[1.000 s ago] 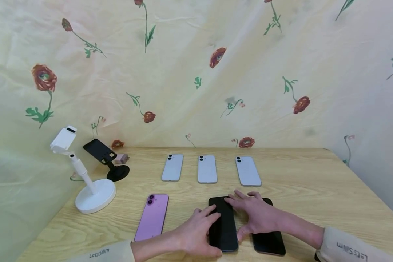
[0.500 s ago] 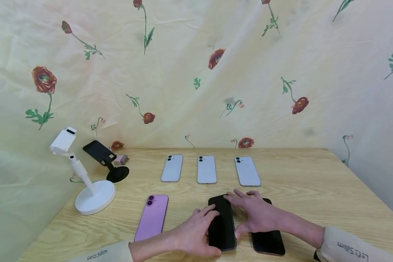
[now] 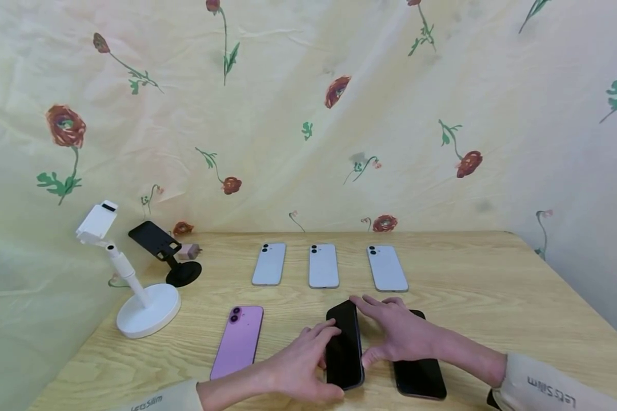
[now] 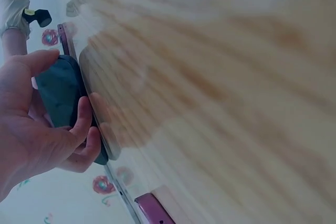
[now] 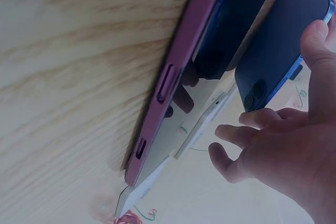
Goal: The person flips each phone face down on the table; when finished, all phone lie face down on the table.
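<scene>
A smartphone with a black screen [image 3: 343,349] leans on its left long edge, its right side lifted off the table. My left hand [image 3: 302,368] grips it from the left, thumb at the near end and fingers along the lower edge. On the raised side, my right hand [image 3: 406,332] holds it by the rim, thumb near the close corner and fingertips at the far corner. The right wrist view shows its dark blue back [image 5: 286,35] with two camera lenses. Under my right forearm lies another smartphone [image 3: 420,377], screen up, with a pink frame [image 5: 165,85].
Left of my hands is a purple smartphone [image 3: 238,342], back up. Several pale blue smartphones, one of them in the middle [image 3: 323,267], lie in a row farther back. A white phone stand [image 3: 149,311], a black phone stand [image 3: 183,274] and a small pink charger [image 3: 189,251] stand at left.
The held smartphone has tilted up on its right side, its screen turning leftward and looking narrower. My right hand has moved slightly left with that edge; my left hand has stayed nearly in place.
</scene>
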Motion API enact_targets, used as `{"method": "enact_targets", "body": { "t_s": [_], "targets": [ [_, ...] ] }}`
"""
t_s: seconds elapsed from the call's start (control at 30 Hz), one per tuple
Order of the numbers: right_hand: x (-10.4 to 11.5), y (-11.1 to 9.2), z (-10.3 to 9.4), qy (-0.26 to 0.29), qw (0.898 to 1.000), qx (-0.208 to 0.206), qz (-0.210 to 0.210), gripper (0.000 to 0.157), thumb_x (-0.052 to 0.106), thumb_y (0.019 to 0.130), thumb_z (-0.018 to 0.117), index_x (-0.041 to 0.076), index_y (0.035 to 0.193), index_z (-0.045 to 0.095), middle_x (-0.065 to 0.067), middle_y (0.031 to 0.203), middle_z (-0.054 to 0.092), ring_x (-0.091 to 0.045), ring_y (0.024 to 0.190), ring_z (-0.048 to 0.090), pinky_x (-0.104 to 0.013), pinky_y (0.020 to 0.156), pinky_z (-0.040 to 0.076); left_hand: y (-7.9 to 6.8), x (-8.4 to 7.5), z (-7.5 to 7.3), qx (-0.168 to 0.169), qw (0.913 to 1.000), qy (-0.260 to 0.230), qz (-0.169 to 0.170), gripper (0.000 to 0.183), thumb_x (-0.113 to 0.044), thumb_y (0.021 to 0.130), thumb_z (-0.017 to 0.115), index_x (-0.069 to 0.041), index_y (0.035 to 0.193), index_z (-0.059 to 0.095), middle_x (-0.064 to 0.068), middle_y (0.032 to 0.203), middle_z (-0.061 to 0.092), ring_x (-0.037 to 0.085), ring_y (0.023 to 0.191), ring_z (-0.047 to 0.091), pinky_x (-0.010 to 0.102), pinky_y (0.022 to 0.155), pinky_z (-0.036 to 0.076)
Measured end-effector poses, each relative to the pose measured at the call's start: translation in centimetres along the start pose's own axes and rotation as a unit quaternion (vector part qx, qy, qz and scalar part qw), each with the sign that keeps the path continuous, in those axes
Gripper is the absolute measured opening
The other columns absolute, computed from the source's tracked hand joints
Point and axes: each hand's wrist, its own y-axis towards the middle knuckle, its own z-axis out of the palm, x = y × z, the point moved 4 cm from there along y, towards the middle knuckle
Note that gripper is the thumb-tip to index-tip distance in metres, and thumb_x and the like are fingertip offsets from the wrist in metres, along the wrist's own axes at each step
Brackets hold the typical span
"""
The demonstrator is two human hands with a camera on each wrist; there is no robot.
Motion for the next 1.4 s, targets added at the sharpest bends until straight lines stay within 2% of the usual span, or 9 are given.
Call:
{"method": "enact_targets", "body": {
  "t_s": [0.27, 0.4, 0.53, 0.63, 0.8, 1.0, 1.4],
  "targets": [
    [0.3, 0.5, 0.0, 0.025, 0.999, 0.010, 0.019, 0.111, 0.065, 0.074, 0.075, -0.006, 0.150, 0.037, -0.032, 0.143, 0.046, -0.044, 0.120, 0.055, -0.062, 0.097, 0.033, -0.4, 0.0, -0.4, 0.004, 0.9989, -0.046, 0.002, 0.104, -0.033, 0.084, 0.082, -0.007, 0.159, 0.016, 0.016, 0.153, 0.034, -0.004, 0.089, 0.052, 0.027, 0.093, 0.045],
    [0.6, 0.9, 0.0, 0.026, 1.000, 0.005, 0.011, 0.110, 0.063, 0.074, 0.077, -0.006, 0.150, 0.037, -0.027, 0.144, 0.048, -0.036, 0.120, 0.058, -0.059, 0.097, 0.034, -0.5, 0.1, -0.4, 0.008, 0.9975, -0.069, 0.005, 0.109, -0.030, 0.084, 0.083, -0.008, 0.161, 0.009, 0.017, 0.153, 0.033, -0.002, 0.093, 0.053, 0.025, 0.093, 0.044],
    [0.9, 1.2, 0.0, 0.017, 1.000, -0.008, -0.005, 0.110, 0.063, 0.075, 0.077, -0.009, 0.149, 0.037, -0.025, 0.143, 0.050, -0.031, 0.119, 0.059, -0.058, 0.097, 0.036, -0.5, 0.1, -0.5, 0.005, 0.9955, -0.088, 0.033, 0.114, -0.024, 0.084, 0.084, -0.003, 0.160, 0.002, 0.022, 0.148, 0.035, 0.003, 0.099, 0.055, 0.020, 0.087, 0.047],
    [1.1, 1.5, 0.1, 0.020, 1.000, -0.011, -0.006, 0.110, 0.062, 0.075, 0.077, -0.010, 0.148, 0.037, -0.025, 0.142, 0.050, -0.031, 0.120, 0.059, -0.057, 0.097, 0.036, -0.6, 0.1, -0.6, 0.004, 0.9934, -0.104, 0.050, 0.117, -0.020, 0.083, 0.085, -0.001, 0.159, -0.003, 0.022, 0.143, 0.039, 0.007, 0.104, 0.056, 0.017, 0.082, 0.049],
    [1.3, 1.8, 0.2, 0.036, 0.999, -0.015, -0.008, 0.109, 0.060, 0.077, 0.078, -0.011, 0.148, 0.036, -0.024, 0.142, 0.050, -0.031, 0.118, 0.059, -0.058, 0.097, 0.037, -0.6, 0.0, -0.6, -0.001, 0.9903, -0.124, 0.064, 0.123, -0.013, 0.081, 0.086, -0.002, 0.158, -0.009, 0.020, 0.138, 0.042, 0.011, 0.108, 0.056, 0.017, 0.082, 0.050],
    [1.5, 2.3, 0.4, 0.043, 0.999, -0.017, -0.008, 0.109, 0.061, 0.078, 0.077, -0.009, 0.150, 0.035, -0.022, 0.145, 0.048, -0.031, 0.119, 0.058, -0.057, 0.098, 0.040, -0.5, 0.2, -0.9, 0.001, 0.9883, -0.137, 0.067, 0.127, -0.009, 0.080, 0.086, -0.007, 0.158, -0.013, 0.014, 0.132, 0.046, 0.010, 0.106, 0.057, 0.019, 0.082, 0.051],
    [2.1, 3.5, 0.8, 0.044, 0.999, -0.003, 0.017, 0.110, 0.064, 0.078, 0.075, -0.003, 0.154, 0.032, -0.021, 0.148, 0.045, -0.034, 0.131, 0.049, -0.060, 0.099, 0.035, -0.8, 0.7, -1.2, 0.012, 0.9864, -0.158, 0.042, 0.124, -0.014, 0.080, 0.087, -0.009, 0.160, -0.008, 0.019, 0.141, 0.043, 0.009, 0.110, 0.057, 0.019, 0.086, 0.049]
  ]
}}
